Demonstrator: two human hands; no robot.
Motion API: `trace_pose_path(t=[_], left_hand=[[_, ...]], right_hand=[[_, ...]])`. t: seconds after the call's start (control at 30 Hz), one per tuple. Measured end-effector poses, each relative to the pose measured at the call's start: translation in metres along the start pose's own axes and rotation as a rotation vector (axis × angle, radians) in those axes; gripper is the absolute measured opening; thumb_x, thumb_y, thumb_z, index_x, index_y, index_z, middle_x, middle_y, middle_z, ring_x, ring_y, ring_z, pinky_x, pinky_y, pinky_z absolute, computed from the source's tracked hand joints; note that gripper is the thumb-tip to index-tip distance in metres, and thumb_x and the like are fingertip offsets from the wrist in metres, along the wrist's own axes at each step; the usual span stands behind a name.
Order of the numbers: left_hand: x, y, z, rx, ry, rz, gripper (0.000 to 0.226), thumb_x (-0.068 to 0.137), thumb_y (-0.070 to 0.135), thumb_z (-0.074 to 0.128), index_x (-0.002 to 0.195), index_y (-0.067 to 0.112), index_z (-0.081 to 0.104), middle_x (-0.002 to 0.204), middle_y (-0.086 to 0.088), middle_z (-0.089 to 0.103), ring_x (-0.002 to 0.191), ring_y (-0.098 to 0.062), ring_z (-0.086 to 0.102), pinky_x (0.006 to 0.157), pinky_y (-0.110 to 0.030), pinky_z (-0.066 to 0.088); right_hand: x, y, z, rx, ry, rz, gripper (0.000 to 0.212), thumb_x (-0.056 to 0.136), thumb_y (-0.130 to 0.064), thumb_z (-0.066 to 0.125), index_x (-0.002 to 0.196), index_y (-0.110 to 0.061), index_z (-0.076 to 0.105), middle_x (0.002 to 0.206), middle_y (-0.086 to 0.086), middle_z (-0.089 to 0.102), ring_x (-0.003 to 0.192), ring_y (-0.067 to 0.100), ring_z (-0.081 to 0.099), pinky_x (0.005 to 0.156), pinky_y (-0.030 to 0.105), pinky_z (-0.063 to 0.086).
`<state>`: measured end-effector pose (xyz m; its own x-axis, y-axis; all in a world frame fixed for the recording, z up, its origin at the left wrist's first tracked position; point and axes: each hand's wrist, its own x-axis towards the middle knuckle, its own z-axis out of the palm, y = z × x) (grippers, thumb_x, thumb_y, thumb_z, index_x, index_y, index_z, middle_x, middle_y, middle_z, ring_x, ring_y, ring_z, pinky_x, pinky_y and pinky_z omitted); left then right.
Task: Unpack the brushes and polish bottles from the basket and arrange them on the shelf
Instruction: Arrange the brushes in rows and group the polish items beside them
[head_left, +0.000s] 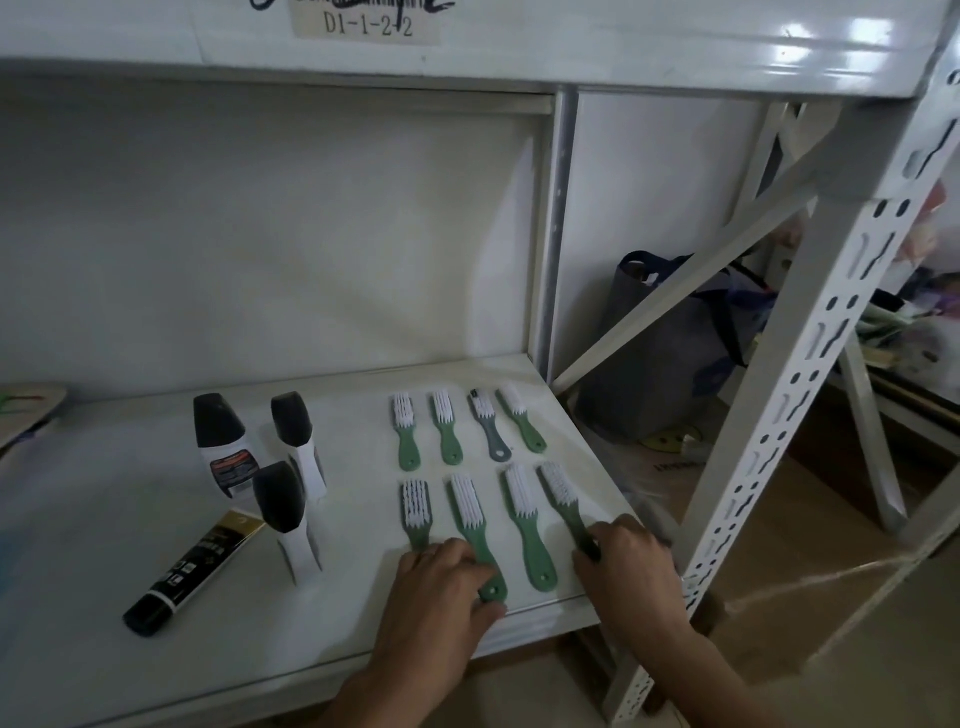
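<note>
On the white shelf (130, 509) lie two rows of small brushes with white bristles, bristles pointing to the back. The back row (447, 431) is green except one grey brush (488, 426). In the front row, my left hand (436, 592) rests on the handles of the two left brushes (470, 512). My right hand (628, 561) holds the handle of the rightmost brush (563, 496). A third green brush (530, 530) lies between the hands. Three polish bottles (223, 441) with black caps stand to the left, and a black tube (192, 566) lies in front of them.
A perforated white upright (800, 395) and a diagonal brace (691, 280) frame the shelf's right end. A dark bag (670, 353) sits on the floor behind them. A flat sandal-like object (26, 415) lies at the far left of the shelf. The basket is out of view.
</note>
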<state>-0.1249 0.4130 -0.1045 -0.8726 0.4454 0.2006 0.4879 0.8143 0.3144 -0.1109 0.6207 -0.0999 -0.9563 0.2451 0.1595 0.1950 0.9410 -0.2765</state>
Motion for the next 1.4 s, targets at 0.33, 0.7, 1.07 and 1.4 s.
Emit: trace_pose_path(t=[0.33, 0.7, 1.07, 1.4], left_hand=[[0.003, 0.000, 0.000, -0.035, -0.001, -0.023, 0.038, 0.088, 0.048, 0.055, 0.121, 0.031, 0.065, 0.119, 0.012, 0.054, 0.110, -0.011, 0.052, 0.099, -0.029, 0.036], [-0.002, 0.002, -0.007, -0.062, -0.006, -0.042, 0.048, 0.086, 0.056, 0.057, 0.127, 0.031, 0.061, 0.122, 0.014, 0.051, 0.112, -0.010, 0.048, 0.100, -0.024, 0.034], [-0.051, -0.022, -0.055, -0.222, 0.112, -0.121, 0.012, 0.089, 0.035, 0.063, 0.096, 0.032, 0.072, 0.088, 0.018, 0.062, 0.084, 0.001, 0.059, 0.077, -0.025, 0.053], [-0.077, -0.050, -0.082, -0.242, 0.078, -0.181, 0.004, 0.085, 0.032, 0.069, 0.082, 0.033, 0.072, 0.076, 0.018, 0.067, 0.077, 0.002, 0.063, 0.070, -0.021, 0.055]], right_hand=[[0.006, 0.002, 0.008, 0.013, -0.001, 0.016, 0.020, 0.091, -0.036, 0.063, 0.091, -0.019, 0.071, 0.093, 0.000, 0.061, 0.082, 0.017, 0.064, 0.075, 0.030, 0.056], [0.001, 0.009, 0.001, 0.174, 0.138, 0.051, 0.035, 0.094, -0.035, 0.066, 0.118, -0.010, 0.073, 0.109, 0.010, 0.070, 0.094, 0.026, 0.068, 0.080, 0.034, 0.054], [-0.029, -0.029, -0.043, 0.244, 0.141, -0.147, 0.013, 0.091, -0.011, 0.067, 0.088, -0.018, 0.077, 0.075, -0.009, 0.065, 0.062, -0.004, 0.054, 0.061, 0.008, 0.038], [-0.030, -0.092, 0.014, -0.067, -0.185, -0.274, 0.019, 0.094, -0.016, 0.053, 0.101, -0.007, 0.067, 0.111, 0.012, 0.062, 0.100, 0.029, 0.062, 0.080, 0.034, 0.050]])
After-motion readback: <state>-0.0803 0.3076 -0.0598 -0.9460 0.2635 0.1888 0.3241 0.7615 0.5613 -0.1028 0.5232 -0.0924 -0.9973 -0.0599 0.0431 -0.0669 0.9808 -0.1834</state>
